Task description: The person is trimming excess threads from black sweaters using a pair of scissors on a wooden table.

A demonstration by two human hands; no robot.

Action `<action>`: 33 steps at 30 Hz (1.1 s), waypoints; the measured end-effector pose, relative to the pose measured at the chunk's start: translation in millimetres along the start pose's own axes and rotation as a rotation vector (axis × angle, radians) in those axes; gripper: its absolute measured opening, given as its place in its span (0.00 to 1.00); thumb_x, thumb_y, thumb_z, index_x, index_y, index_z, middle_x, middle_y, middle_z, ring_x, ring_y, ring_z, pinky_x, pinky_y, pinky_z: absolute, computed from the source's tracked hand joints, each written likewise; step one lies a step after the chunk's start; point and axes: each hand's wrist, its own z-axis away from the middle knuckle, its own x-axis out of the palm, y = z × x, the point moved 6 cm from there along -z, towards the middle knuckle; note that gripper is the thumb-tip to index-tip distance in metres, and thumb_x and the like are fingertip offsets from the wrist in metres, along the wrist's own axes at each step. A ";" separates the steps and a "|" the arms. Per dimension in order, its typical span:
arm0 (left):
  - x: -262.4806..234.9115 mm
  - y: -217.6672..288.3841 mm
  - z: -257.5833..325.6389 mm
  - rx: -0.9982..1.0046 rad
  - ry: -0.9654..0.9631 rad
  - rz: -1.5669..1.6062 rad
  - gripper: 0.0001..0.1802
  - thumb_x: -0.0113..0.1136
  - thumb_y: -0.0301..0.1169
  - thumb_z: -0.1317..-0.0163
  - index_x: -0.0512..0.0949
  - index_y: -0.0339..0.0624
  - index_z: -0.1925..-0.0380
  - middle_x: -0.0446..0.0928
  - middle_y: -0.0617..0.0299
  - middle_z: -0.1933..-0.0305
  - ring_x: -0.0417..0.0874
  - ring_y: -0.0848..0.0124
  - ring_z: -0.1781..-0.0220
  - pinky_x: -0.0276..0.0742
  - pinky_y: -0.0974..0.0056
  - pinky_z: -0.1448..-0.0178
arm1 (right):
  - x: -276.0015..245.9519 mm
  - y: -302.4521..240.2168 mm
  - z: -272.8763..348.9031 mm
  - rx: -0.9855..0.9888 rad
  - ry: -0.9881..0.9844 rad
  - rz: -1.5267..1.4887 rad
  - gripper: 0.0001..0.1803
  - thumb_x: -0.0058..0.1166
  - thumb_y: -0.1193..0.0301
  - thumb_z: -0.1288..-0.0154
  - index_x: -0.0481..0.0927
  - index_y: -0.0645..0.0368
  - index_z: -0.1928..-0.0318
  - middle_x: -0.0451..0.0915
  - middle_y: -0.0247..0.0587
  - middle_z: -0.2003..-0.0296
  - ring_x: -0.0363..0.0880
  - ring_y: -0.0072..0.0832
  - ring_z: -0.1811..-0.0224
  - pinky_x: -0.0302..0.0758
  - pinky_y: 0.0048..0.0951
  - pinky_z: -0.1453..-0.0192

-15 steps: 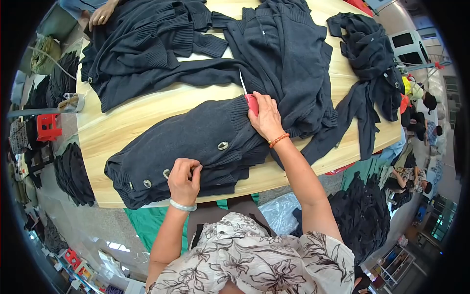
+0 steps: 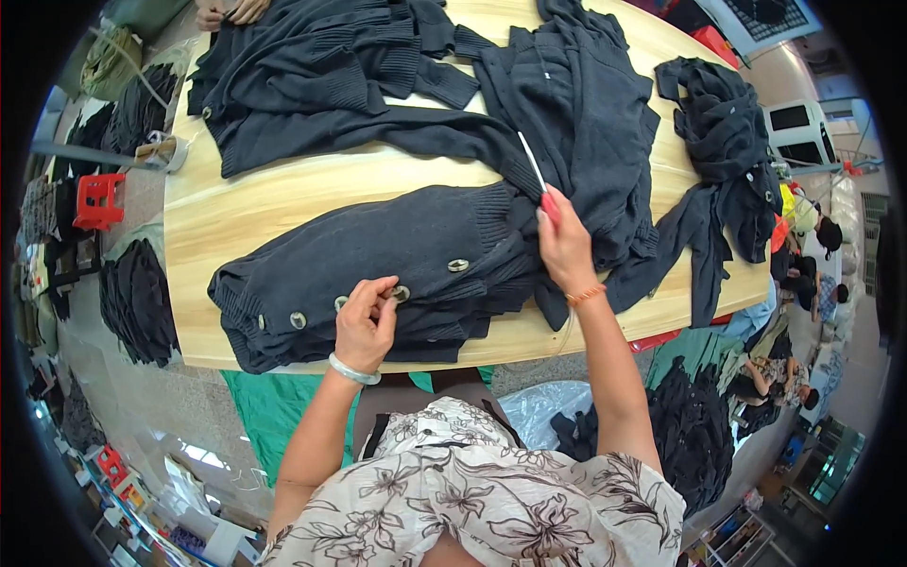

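A dark knitted cardigan (image 2: 368, 231) lies folded along the near side of the table, with a row of round buttons (image 2: 458, 266) down its front edge. My left hand (image 2: 363, 321), a pale bangle at its wrist, is closed on the cardigan's front edge, thumb and forefinger together beside a button (image 2: 401, 294). In my right hand (image 2: 567, 248) is a pair of scissors (image 2: 532, 165) with a red handle. Its long thin blades point away from me over the dark sleeve. A fine thread seems to hang below my right wrist.
More dark knitwear (image 2: 576, 123) lies heaped across the pale wooden table (image 2: 203, 236). At the far left, another person's hands (image 2: 231, 11) touch a garment. Dark clothes (image 2: 694, 425) are piled on the floor at right. A red stool (image 2: 99, 200) stands left of the table.
My right hand has moved right with the scissors, off the cardigan's ribbed edge. The left hand remains at the buttons, shifted slightly along the edge. The other person now shows two hands.
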 end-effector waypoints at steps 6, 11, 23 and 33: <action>0.9 -3.5 0.5 -0.005 0.044 -0.072 0.09 0.65 0.23 0.44 0.80 0.40 0.63 0.75 0.61 0.70 0.76 0.71 0.77 0.72 0.68 0.71 | -48.5 -64.8 60.9 -0.005 -0.416 -0.255 0.22 0.55 0.75 0.33 0.73 0.56 0.39 0.80 0.49 0.50 0.81 0.36 0.51 0.74 0.30 0.46; 2.2 -11.5 -3.7 -0.073 -0.066 0.069 0.05 0.63 0.22 0.43 0.79 0.39 0.67 0.76 0.60 0.72 0.77 0.72 0.76 0.72 0.68 0.69 | -42.6 -108.4 107.8 -0.005 -0.749 -0.035 0.21 0.58 0.65 0.34 0.74 0.52 0.42 0.81 0.45 0.60 0.81 0.44 0.59 0.77 0.38 0.58; -3.7 -43.7 -16.8 -0.404 -0.367 0.645 0.11 0.48 0.23 0.31 0.75 0.33 0.52 0.80 0.61 0.69 0.81 0.78 0.72 0.78 0.74 0.66 | -16.4 -132.5 94.5 0.151 -0.677 -0.052 0.19 0.57 0.65 0.32 0.71 0.59 0.45 0.82 0.51 0.61 0.83 0.48 0.61 0.77 0.37 0.56; -1.3 5.4 33.0 -0.321 -0.178 0.636 0.15 0.62 0.24 0.36 0.76 0.36 0.50 0.76 0.71 0.71 0.73 0.85 0.72 0.70 0.77 0.69 | -2.6 -110.3 128.2 0.092 -0.395 -0.181 0.21 0.57 0.72 0.33 0.72 0.64 0.43 0.78 0.48 0.57 0.79 0.35 0.58 0.75 0.32 0.52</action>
